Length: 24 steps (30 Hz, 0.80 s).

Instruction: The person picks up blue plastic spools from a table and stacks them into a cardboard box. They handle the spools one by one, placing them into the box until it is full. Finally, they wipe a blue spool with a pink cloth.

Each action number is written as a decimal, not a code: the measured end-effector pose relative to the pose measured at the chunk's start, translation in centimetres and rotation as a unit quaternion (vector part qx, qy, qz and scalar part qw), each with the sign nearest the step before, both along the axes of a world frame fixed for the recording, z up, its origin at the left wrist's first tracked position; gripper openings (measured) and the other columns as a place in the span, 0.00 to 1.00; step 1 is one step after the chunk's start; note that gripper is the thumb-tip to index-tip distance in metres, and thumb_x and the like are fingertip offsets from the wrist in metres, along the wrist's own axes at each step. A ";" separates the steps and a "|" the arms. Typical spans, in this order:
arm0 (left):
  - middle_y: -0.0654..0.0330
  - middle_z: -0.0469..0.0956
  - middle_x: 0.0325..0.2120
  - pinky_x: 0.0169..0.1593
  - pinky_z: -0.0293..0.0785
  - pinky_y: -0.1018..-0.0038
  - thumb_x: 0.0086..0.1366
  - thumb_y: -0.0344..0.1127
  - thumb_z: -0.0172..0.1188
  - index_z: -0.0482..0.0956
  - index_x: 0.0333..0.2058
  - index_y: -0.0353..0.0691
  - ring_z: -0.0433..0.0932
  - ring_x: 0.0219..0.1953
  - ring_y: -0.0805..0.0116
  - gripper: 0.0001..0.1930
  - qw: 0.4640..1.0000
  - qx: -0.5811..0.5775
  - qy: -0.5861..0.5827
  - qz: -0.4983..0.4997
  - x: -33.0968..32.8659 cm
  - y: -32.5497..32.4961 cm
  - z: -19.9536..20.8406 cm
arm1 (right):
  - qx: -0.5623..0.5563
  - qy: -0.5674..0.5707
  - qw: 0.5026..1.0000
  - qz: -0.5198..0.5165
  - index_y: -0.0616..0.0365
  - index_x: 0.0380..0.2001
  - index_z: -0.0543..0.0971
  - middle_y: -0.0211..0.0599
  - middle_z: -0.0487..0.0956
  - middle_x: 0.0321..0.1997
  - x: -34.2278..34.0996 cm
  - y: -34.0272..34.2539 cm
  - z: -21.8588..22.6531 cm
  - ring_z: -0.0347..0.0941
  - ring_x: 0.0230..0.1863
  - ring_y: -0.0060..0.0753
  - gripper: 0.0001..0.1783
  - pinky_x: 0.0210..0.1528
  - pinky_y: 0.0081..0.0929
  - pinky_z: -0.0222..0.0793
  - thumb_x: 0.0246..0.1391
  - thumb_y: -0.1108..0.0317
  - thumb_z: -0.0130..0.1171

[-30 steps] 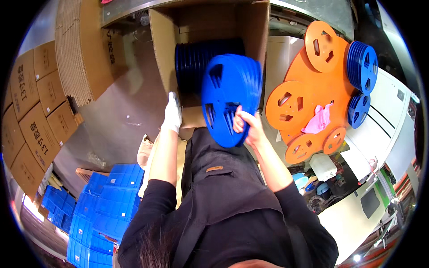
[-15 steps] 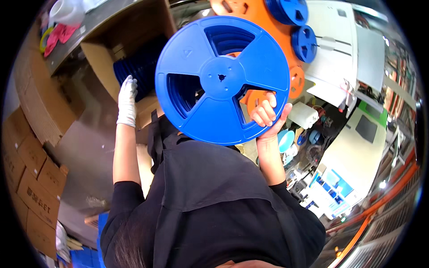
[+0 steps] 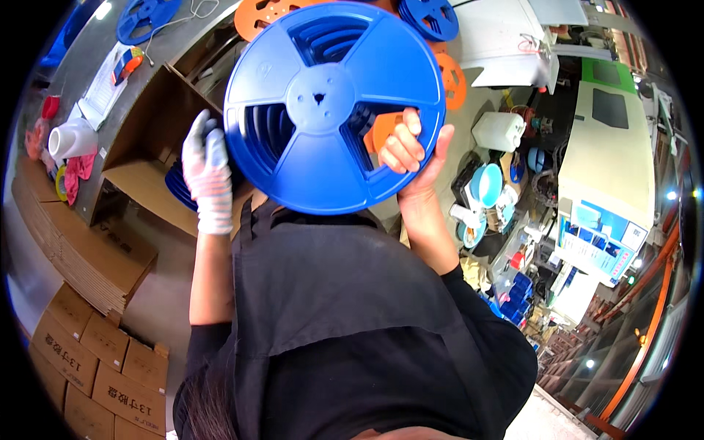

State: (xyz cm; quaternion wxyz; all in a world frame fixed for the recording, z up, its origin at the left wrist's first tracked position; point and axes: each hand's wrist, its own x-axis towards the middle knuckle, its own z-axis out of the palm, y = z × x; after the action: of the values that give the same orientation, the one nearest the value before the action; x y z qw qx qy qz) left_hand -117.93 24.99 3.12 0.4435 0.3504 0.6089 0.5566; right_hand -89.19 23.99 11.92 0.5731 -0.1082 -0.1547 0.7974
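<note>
A stack of blue plastic reels (image 3: pixel 293 172), slotted and spoked, is held up before my chest with its top flange facing me. My bare right hand (image 3: pixel 405 145) is closed on the stack's right side, fingers through a window and thumb outside the rim. My left hand (image 3: pixel 208 174), in a white striped glove, is beside the stack's left edge with fingers stretched out. Whether it touches the rim I cannot tell. Below it, an open cardboard box (image 3: pixel 147 192) holds more dark blue reels (image 3: pixel 176 183), partly hidden by the glove.
A grey table (image 3: pixel 158 55) at the far left bears a white plastic bottle (image 3: pixel 73 139) and a tape dispenser (image 3: pixel 129 64). Cardboard cartons (image 3: pixel 128 392) are piled at lower left. Orange reels (image 3: pixel 268 16) lie behind the stack. A white jerrycan (image 3: pixel 499 132) and cream machine (image 3: pixel 605 154) stand right.
The reel stack and my right hand have shifted left and up in view. My left hand has come from the reels in the box to beside the stack. The whole view has turned.
</note>
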 end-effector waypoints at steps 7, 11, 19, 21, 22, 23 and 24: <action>0.41 0.61 0.60 0.63 0.58 0.66 0.49 0.53 0.69 0.47 0.66 0.32 0.62 0.62 0.52 0.55 0.938 -0.088 -0.006 -0.335 9.9 2.1 2.9 | 0.018 -0.164 0.986 0.009 0.57 0.35 0.69 0.23 0.64 0.17 -1.9 -0.6 1.4 0.58 0.16 0.17 0.30 0.22 0.19 0.58 0.53 0.38 0.55; 0.43 0.64 0.58 0.61 0.63 0.67 0.50 0.44 0.70 0.45 0.66 0.34 0.67 0.58 0.55 0.53 0.925 -0.087 -0.194 -0.315 9.9 1.7 1.5 | -0.113 -0.321 0.938 -0.059 0.63 0.46 0.70 0.43 0.79 0.35 -2.2 -1.7 3.2 0.77 0.36 0.44 0.32 0.41 0.38 0.74 0.55 0.42 0.54; 0.47 0.70 0.50 0.56 0.73 0.59 0.59 0.58 0.57 0.53 0.63 0.34 0.73 0.51 0.55 0.43 0.618 -0.042 -0.742 -0.257 3.8 -1.6 4.6 | -0.163 -0.304 0.934 -0.098 0.59 0.44 0.69 0.29 0.67 0.28 2.9 -3.9 1.6 0.62 0.30 0.27 0.23 0.36 0.27 0.62 0.61 0.48 0.50; 0.47 0.71 0.48 0.55 0.74 0.59 0.58 0.59 0.57 0.52 0.64 0.36 0.73 0.49 0.54 0.44 0.524 -0.031 -0.797 -0.299 3.6 -2.1 4.4 | -0.190 -0.306 0.925 -0.124 0.60 0.44 0.69 0.29 0.67 0.29 3.7 -4.8 1.0 0.62 0.30 0.27 0.22 0.36 0.27 0.62 0.62 0.49 0.49; 0.49 0.70 0.47 0.54 0.75 0.57 0.57 0.59 0.58 0.52 0.64 0.39 0.73 0.47 0.53 0.44 0.548 -0.044 -0.802 -0.233 3.6 -2.5 4.7 | -0.196 -0.300 0.925 -0.128 0.60 0.44 0.69 0.29 0.67 0.29 3.9 -5.1 0.8 0.62 0.30 0.26 0.22 0.36 0.27 0.62 0.62 0.49 0.49; 0.49 0.69 0.48 0.54 0.74 0.56 0.57 0.59 0.58 0.52 0.64 0.39 0.73 0.48 0.52 0.44 0.548 -0.040 -0.801 -0.235 3.7 -2.4 4.8 | -0.202 -0.295 0.924 -0.135 0.60 0.44 0.69 0.29 0.67 0.29 4.3 -5.5 0.7 0.62 0.30 0.26 0.22 0.36 0.27 0.63 0.63 0.50 0.48; 0.49 0.69 0.49 0.54 0.74 0.55 0.57 0.59 0.59 0.52 0.64 0.39 0.72 0.49 0.52 0.45 0.547 -0.037 -0.802 -0.237 3.7 -2.3 5.0 | -0.203 -0.302 0.921 -0.141 0.60 0.44 0.69 0.30 0.68 0.29 4.6 -5.8 0.7 0.63 0.30 0.27 0.22 0.37 0.27 0.64 0.63 0.49 0.48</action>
State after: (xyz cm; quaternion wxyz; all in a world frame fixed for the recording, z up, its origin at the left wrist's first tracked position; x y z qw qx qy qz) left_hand -114.19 22.71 8.12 0.8757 -0.1271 -0.0854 0.4579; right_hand -84.56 18.15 12.58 0.5713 -0.4787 -0.1383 0.6522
